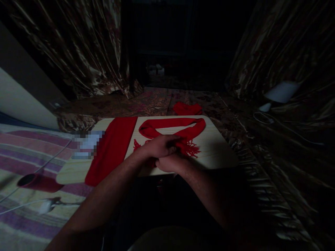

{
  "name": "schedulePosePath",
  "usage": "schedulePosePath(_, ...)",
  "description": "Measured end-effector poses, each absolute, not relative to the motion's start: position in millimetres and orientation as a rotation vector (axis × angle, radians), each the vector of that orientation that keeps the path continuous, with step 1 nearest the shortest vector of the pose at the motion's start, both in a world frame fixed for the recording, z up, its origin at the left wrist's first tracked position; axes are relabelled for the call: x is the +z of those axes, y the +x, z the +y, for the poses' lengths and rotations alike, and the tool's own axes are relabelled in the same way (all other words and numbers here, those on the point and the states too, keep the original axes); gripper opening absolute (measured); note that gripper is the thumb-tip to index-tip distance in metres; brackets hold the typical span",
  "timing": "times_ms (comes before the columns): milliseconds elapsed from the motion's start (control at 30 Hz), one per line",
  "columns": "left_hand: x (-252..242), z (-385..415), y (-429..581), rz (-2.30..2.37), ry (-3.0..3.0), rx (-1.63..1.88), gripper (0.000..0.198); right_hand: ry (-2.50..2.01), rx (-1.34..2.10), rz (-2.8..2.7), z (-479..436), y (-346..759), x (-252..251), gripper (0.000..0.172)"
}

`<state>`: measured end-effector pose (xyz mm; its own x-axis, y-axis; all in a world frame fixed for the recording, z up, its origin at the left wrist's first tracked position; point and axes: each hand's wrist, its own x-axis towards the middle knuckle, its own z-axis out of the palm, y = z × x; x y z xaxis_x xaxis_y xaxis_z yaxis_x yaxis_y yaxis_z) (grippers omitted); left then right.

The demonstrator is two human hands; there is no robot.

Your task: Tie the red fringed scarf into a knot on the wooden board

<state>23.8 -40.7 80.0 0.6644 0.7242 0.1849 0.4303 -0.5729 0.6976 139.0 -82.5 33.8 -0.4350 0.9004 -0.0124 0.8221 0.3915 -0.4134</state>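
Observation:
A red fringed scarf [172,127] lies in a loop on a small light wooden table [217,150]. My left hand [159,146] rests over the scarf's crossed ends, fingers curled down on the fabric. My right hand [170,163] sits just beneath it at the table's near edge, fingers closed; what it grips is hidden in the dark. A flat folded red cloth [112,148] lies along the table's left side. Another folded red piece [187,108] sits on the floor beyond the table.
A dark red cylinder [39,182] and white cables [52,158] lie on a striped blanket [23,146] at left. Shiny patterned curtains [78,52] hang left and right. A white object [281,92] with a cord sits at right. A blurred patch covers something at the table's left corner.

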Motion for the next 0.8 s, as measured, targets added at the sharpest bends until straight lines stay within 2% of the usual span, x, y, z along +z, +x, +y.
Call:
schedulePosePath(100,73,-53,6,1.139,2.169,0.874,0.05,-1.368,0.635,-2.403,-78,149,31,0.06)
schedulePosePath(167,68,-63,-7,1.35,2.095,0.893,0.06,-1.246,0.722,-2.381,-72,155,32,0.049)
schedulePosePath(267,59,-76,-24,1.525,2.065,0.724,0.078,-1.213,0.78,-2.165,-62,164,36,0.036)
schedulePosePath(367,48,-85,-31,1.598,2.267,0.491,0.085,-1.365,0.572,-1.906,-54,175,41,0.029)
schedulePosePath(467,39,-88,-29,1.606,2.408,0.44,0.077,-1.463,0.26,-1.924,-54,186,45,0.025)
schedulePosePath(567,32,-86,-26,1.609,2.451,0.456,0.069,-1.527,0.182,-2.191,-56,196,43,0.045)
schedulePosePath(600,30,-85,-26,1.614,2.454,0.465,0.067,-1.551,0.189,-2.279,-56,198,42,0.045)
schedulePosePath(733,25,-83,-26,1.622,2.453,0.491,0.06,-1.649,0.186,-2.383,-47,200,38,0.023)
schedulePosePath(800,23,-82,-27,1.608,2.456,0.523,0.059,-1.717,0.143,-2.304,-39,199,44,0.023)
